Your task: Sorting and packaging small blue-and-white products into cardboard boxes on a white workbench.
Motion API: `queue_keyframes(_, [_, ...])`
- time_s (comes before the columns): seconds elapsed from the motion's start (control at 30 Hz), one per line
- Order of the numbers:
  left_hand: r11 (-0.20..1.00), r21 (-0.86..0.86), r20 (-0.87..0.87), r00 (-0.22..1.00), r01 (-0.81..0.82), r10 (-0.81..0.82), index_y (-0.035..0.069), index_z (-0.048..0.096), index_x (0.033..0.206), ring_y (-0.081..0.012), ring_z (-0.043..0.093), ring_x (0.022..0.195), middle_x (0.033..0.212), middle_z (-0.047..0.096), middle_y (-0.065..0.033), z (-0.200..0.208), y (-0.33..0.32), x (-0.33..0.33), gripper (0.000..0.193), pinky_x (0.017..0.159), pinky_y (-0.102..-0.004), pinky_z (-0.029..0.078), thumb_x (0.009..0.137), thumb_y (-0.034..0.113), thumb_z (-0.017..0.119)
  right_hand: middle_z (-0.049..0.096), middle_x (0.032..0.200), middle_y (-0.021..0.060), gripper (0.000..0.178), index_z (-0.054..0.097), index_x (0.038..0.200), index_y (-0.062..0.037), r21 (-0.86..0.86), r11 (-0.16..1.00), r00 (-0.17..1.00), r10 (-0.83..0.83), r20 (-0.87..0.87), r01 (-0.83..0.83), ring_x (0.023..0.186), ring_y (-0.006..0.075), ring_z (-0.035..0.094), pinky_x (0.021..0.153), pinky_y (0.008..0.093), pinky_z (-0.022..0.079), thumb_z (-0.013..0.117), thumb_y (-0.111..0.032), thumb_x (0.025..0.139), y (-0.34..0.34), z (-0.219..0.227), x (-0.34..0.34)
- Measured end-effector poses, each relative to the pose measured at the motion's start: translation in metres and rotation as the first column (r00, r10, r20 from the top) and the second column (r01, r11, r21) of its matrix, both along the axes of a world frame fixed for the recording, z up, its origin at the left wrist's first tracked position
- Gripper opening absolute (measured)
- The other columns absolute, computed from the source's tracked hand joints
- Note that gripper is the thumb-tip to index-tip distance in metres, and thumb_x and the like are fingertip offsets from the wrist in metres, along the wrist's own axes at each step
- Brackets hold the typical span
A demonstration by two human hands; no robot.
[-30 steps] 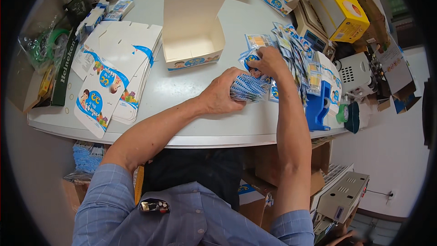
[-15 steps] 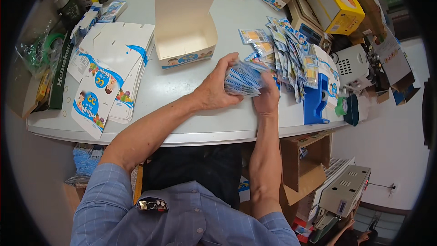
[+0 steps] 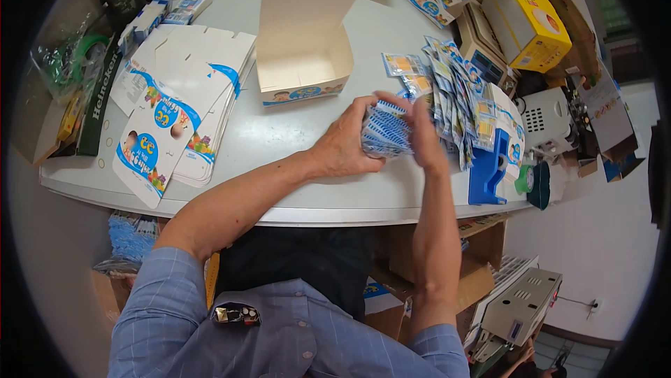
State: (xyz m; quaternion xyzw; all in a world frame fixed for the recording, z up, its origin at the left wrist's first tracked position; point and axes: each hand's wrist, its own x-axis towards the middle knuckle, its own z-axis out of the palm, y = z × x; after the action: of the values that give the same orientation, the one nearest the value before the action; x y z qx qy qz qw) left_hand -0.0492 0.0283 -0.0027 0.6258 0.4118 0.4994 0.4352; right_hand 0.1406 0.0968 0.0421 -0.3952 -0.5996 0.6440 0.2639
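A thick bundle of blue-and-white sachets (image 3: 386,130) stands on edge in my left hand (image 3: 346,141), whose fingers and thumb wrap its left side. My right hand (image 3: 428,141), a little blurred, is held straight along the bundle's right side with its fingers stretched out; whether it touches the sachets I cannot tell. Just beyond it lies a heap of loose sachets (image 3: 451,91), some showing an orange window. To the left of the heap sits a small white carton (image 3: 304,70) with its lid raised and nothing seen inside.
Flat printed cartons (image 3: 150,133) are stacked at the left. A blue tape dispenser (image 3: 491,172) stands near the right edge, by a desk scale (image 3: 482,46) and a yellow box (image 3: 535,25). Open cardboard boxes (image 3: 482,266) sit below the table (image 3: 314,203).
My right hand has come off its curled grip on the sachet bundle and straightened beside it. My left hand still holds the bundle. The whole view has shifted slightly.
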Motion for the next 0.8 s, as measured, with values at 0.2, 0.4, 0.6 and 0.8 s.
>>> queue_keyframes(0.2, [0.999,0.001,-0.138,0.989,-0.048,0.048,0.004,0.032,0.141,-0.0339,0.064,0.113,0.121,0.060,-0.0221,-0.005,0.000,0.000,0.094,0.097,-0.0402,0.052,0.068,0.022,0.089,0.056,0.140,0.0234,0.067,0.050,0.145,-0.0067,0.812,0.393,0.611,-0.535,0.584,-0.432,0.133,0.0386,0.051,0.116,0.0436,0.037,0.071,-0.022,0.083,0.082,0.011,-0.008])
queue_keyframes(0.4, [0.997,-0.068,-0.094,0.994,0.044,-0.051,0.002,0.032,0.141,-0.0338,0.065,0.113,0.122,0.060,-0.0226,-0.002,0.002,-0.001,0.094,0.098,-0.0396,0.052,0.068,0.021,0.088,0.059,0.138,0.0205,0.058,0.054,0.142,-0.0115,0.646,0.446,0.365,-0.564,0.740,-0.619,0.130,0.0367,0.054,0.114,0.0551,0.033,0.062,-0.019,0.085,0.109,-0.023,-0.012])
queue_keyframes(0.6, [0.995,-0.093,-0.094,0.994,0.038,-0.047,0.002,0.033,0.140,-0.0328,0.065,0.112,0.122,0.060,-0.0219,-0.002,0.001,-0.001,0.092,0.098,-0.0393,0.052,0.068,0.020,0.088,0.071,0.117,0.0159,0.028,0.071,0.117,-0.0083,0.814,0.425,0.665,-0.478,0.574,-0.396,0.107,0.0352,0.066,0.104,0.0475,0.043,0.058,-0.013,0.093,0.100,-0.023,-0.009])
queue_keyframes(0.8, [0.998,-0.055,-0.050,0.998,0.042,-0.045,0.004,0.035,0.140,-0.0312,0.065,0.111,0.120,0.060,-0.0197,-0.004,0.000,-0.004,0.091,0.096,-0.0384,0.052,0.068,0.019,0.088,0.072,0.096,0.0091,0.028,0.070,0.119,-0.0041,0.624,0.767,0.930,-0.325,0.174,0.151,0.090,0.0223,0.065,0.080,0.0358,0.051,0.061,-0.009,0.093,0.053,-0.012,-0.009])
